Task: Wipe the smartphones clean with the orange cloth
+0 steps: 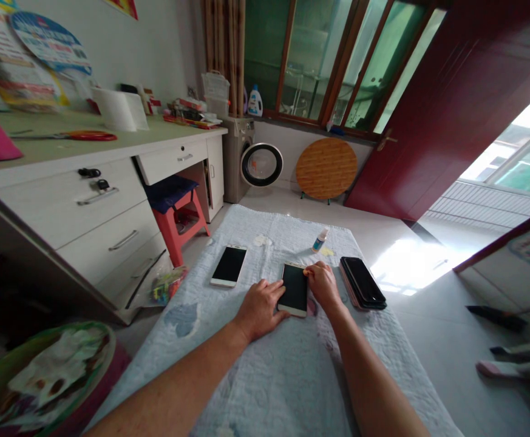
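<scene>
A white-framed smartphone [294, 290] with a dark screen lies flat on the quilted cloth [265, 376] in front of me. My left hand [260, 306] holds it at its left and lower edge, thumb near the bottom. At the phone's upper right corner, my right hand [323, 284] pinches a small orange thing [306, 272], mostly hidden by the fingers. To the left lies another white smartphone [229, 266], screen dark. A stack of dark phones [363, 283] is right of my right hand. Beyond it stands a small spray bottle [320, 240] with a clear cap.
A desk with drawers [110, 237] runs along the left, a red stool [180, 221] beside it. Lower left is a bin [110, 364] with waste paper. A washing machine [237, 158] with its door open and a round wooden tabletop [326, 169] are at the back.
</scene>
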Motion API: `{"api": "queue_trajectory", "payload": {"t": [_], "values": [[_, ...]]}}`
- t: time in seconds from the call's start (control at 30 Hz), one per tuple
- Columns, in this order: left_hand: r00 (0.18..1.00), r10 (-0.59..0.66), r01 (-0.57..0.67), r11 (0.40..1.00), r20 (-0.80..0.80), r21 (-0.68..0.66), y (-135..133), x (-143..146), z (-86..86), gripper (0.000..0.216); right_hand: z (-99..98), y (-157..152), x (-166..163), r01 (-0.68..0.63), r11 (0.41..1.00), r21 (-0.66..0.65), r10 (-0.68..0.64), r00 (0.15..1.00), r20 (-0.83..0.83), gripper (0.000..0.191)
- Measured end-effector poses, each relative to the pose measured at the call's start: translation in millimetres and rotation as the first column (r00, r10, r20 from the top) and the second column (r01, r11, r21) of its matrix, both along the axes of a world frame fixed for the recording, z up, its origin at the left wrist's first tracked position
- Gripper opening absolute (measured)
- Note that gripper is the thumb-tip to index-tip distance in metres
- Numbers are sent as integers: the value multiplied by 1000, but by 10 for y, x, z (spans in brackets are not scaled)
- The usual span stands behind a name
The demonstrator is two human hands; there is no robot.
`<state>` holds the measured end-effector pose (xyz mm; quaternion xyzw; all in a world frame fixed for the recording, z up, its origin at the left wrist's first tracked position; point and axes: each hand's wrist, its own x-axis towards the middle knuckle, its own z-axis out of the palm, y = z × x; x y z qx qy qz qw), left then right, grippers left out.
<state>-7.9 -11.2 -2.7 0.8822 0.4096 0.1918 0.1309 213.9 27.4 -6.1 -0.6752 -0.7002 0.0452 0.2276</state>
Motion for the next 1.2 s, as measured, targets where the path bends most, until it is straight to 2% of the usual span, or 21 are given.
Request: {"api": "queue_trajectory", "payload": {"t": [0.2, 0.43, 0.6, 0.73, 0.83, 1.0, 1.1, 1.2], "values": [[999, -26, 26, 1000, 31, 4, 11, -8, -11, 56, 32, 163, -261, -34, 999, -40, 38, 996, 84, 25], [994, -2, 4, 1000, 108, -24, 13, 7, -33, 61, 55, 298, -569, -132, 990, -44, 135, 987, 89, 27], [968, 58, -50, 998, 243, -41, 26, 12, -103, 84, 94, 162, -580, -262, 965, -27, 263, 965, 12, 26], [963, 82, -78, 997, 256, -29, 43, 15, -172, 97, 117, -111, -581, -387, 922, -20, 386, 921, -53, 23], [975, 83, -82, 997, 206, -13, 55, 16, -198, 91, 143, -358, -597, -447, 894, -38, 442, 892, -97, 21], [994, 59, -57, 998, 96, -15, 52, 6, -156, 64, 204, -600, -590, -521, 852, -49, 506, 844, -177, 21], [996, 36, -34, 999, 81, -25, 39, -3, -96, 58, 189, -533, -520, -504, 862, -43, 489, 852, -184, 24], [996, 20, -17, 999, 81, -44, 32, -9, -42, 61, 143, -330, -399, -428, 904, -13, 420, 892, -169, 24]]}}
